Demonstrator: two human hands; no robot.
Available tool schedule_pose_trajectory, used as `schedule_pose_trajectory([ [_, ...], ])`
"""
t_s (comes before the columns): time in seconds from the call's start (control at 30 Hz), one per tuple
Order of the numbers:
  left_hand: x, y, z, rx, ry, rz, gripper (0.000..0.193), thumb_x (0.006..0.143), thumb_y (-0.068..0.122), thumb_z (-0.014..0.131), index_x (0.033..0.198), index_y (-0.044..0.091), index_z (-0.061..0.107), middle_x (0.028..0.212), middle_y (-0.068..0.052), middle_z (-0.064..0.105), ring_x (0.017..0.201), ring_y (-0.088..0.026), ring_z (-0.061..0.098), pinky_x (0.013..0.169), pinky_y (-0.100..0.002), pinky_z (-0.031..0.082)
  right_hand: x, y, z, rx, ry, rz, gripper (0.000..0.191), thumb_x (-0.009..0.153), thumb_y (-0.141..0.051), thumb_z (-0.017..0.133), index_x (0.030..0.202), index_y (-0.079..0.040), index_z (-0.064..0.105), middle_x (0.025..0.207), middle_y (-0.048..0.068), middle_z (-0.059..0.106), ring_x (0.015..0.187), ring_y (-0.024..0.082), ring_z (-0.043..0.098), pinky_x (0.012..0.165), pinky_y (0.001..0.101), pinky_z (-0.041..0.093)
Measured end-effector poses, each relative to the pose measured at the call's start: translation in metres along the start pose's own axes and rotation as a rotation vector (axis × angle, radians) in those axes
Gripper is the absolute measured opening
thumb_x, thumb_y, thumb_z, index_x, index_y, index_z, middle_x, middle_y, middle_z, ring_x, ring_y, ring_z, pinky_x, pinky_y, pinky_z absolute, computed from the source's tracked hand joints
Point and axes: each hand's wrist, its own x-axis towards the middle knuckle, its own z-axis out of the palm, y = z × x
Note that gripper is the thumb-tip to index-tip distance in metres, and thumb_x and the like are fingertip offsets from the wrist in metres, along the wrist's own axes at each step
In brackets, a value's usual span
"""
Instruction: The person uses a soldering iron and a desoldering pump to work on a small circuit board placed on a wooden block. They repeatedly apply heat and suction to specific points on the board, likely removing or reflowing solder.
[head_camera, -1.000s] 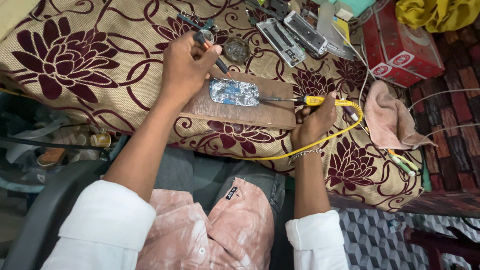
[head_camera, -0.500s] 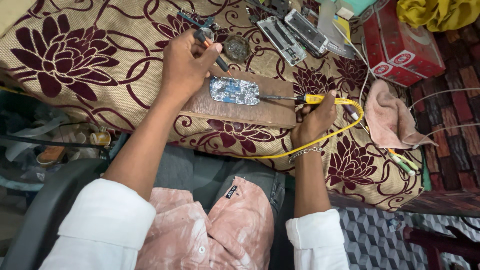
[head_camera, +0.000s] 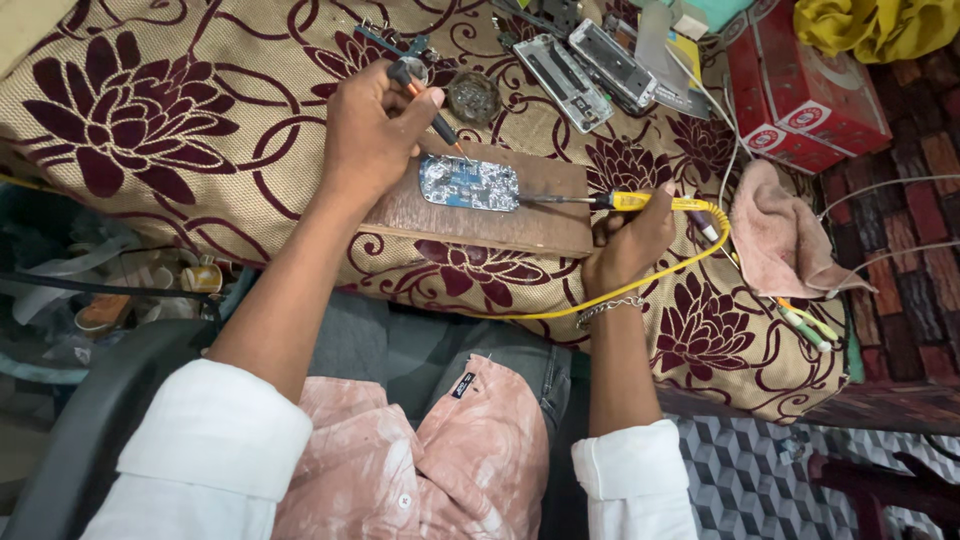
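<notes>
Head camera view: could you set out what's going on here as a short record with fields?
Left hand: holds a thin dark probe, tip at the circuit board
Right hand: grips a yellow soldering iron, tip at the board's edge
Board rests on: wooden block
Surface: floral cloth
Nearby: pink rag, red box

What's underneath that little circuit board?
The circuit board lies flat on a wooden board, which rests on a flowered cloth. What the cloth covers is hidden, as is the board's underside.
</notes>
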Motion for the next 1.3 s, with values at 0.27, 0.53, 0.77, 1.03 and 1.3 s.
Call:
schedule_pose_trajectory([
  [0.27, 0.0004, 0.0020, -0.0014, -0.023, 0.007, 0.024, 0.015, 0.097, 0.015, 0.074, 0.088, 0.009, 0.064, 0.073, 0.002, 0.067, 0.060, -0.004, 0.064, 0.050, -0.020, 0.049, -0.0008, -0.0011, 0.0034, -0.044, 0.006, -0.036, 0.037, 0.105, -0.039, 0.055, 0.082, -0.013, 0.044, 0.060, -0.001, 0.045, 0.042, 0.008, 0.044, 0.034, 0.0262, 0.032],
  [0.53, 0.0012, 0.0026, 0.0001, 0.006, -0.003, 0.009, 0.017, 0.098, 0.017, 0.073, 0.086, 0.011, 0.062, 0.074, 0.003, 0.065, 0.058, -0.004, 0.062, 0.049, -0.020, 0.050, 0.0012, -0.0010, 0.0020, 0.024, 0.029, -0.001, 0.027, 0.103, -0.033, 0.054, 0.085, -0.012, 0.048, 0.060, 0.000, 0.047, 0.042, 0.009, 0.044, 0.035, 0.0269, 0.032],
  [0.77, 0.0012, 0.0023, -0.0007, 0.012, -0.004, 0.011, 0.017, 0.098, 0.016, 0.073, 0.086, 0.011, 0.062, 0.073, 0.003, 0.065, 0.059, -0.004, 0.062, 0.050, -0.019, 0.050, -0.0006, -0.0001, 0.0021, 0.007, -0.010, -0.016, 0.032, 0.105, -0.038, 0.053, 0.087, -0.012, 0.048, 0.062, 0.000, 0.051, 0.046, 0.009, 0.049, 0.038, 0.0260, 0.036],
  [1.03, 0.0020, 0.0015, -0.0016, 0.025, -0.009, 0.028, 0.016, 0.099, 0.016, 0.072, 0.088, 0.011, 0.062, 0.074, 0.002, 0.065, 0.060, -0.003, 0.064, 0.050, -0.018, 0.051, -0.0023, -0.0030, 0.0045, -0.044, -0.046, -0.032, 0.035, 0.107, -0.039, 0.053, 0.086, -0.011, 0.048, 0.061, 0.000, 0.051, 0.045, 0.008, 0.050, 0.037, 0.0246, 0.037],
  [1.3, 0.0021, -0.0006, -0.0018, -0.003, 0.005, 0.042, 0.016, 0.098, 0.015, 0.074, 0.088, 0.010, 0.063, 0.073, 0.002, 0.067, 0.059, -0.004, 0.065, 0.049, -0.019, 0.050, -0.0018, -0.0031, 0.0042, -0.008, -0.019, -0.003, 0.033, 0.104, -0.041, 0.054, 0.089, -0.012, 0.052, 0.061, -0.001, 0.050, 0.045, 0.009, 0.048, 0.039, 0.0258, 0.037],
])
